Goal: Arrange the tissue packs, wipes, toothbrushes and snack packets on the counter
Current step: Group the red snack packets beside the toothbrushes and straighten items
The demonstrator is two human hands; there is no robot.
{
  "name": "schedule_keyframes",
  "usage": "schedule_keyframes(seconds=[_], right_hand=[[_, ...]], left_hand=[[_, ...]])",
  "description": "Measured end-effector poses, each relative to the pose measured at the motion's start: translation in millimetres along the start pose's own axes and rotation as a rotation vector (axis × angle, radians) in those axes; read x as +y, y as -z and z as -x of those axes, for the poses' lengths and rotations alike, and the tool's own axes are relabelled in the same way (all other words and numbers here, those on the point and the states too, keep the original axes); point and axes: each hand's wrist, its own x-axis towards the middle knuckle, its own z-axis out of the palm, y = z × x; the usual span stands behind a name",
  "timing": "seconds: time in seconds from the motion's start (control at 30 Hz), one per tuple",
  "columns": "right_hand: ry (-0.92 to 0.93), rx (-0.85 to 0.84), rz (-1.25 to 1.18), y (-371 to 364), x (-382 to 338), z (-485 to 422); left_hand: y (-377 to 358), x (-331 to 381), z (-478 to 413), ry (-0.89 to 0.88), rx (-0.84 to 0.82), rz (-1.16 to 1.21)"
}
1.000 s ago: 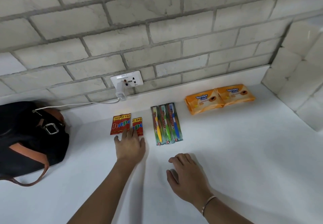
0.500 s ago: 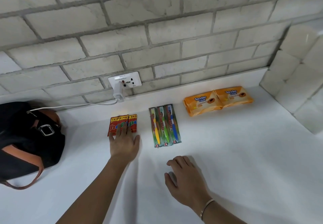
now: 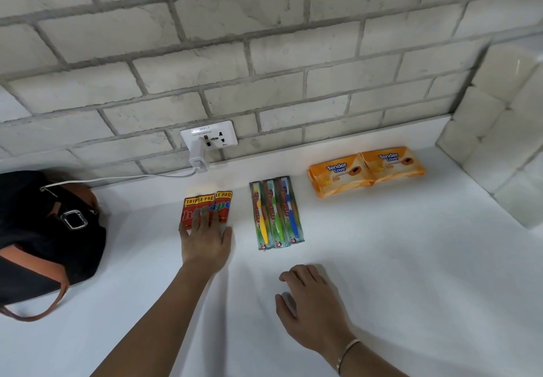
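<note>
Snack packets [image 3: 207,207], two red ones overlapping, lie flat on the white counter [image 3: 411,259] near the wall. The left hand [image 3: 205,238] rests on them, fingers spread and flat, pinching nothing. Just right lie three packaged toothbrushes [image 3: 276,212], then two orange wipes packs [image 3: 367,171]. The right hand [image 3: 311,303] rests loosely curled, empty. A black bag [image 3: 44,229] sits far left.

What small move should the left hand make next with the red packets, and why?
Probably slide the right red packet sideways, clear of the left red packet. They overlap, while the toothbrush packs lie neatly side by side. The left hand rests flat on both packets.
</note>
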Motion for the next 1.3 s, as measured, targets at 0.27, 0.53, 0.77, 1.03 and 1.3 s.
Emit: schedule_keyframes(seconds=[0.27,0.53,0.77,1.03,1.3], right_hand=[[0.001,-0.008,-0.001,-0.2,-0.3,0.1],[0.014,0.007,0.003,-0.7,1.3,0.0],[0.020,0.026,0.031,-1.2,1.6,-0.1],[0.022,0.021,0.035,-1.1,1.9,0.3],[0.018,0.021,0.027,-0.9,1.1,-0.7]], left_hand=[[-5.0,-1.2,-13.2,-0.082,0.145,0.046],[-3.5,1.3,-19.9,-0.052,0.124,0.013],[-5.6,-0.6,-18.7,-0.055,0.219,0.094],[-3.7,-16.1,-28.8,0.003,0.140,0.151],[-26.4,-15.7,-41.3,-0.035,-0.047,0.049]])
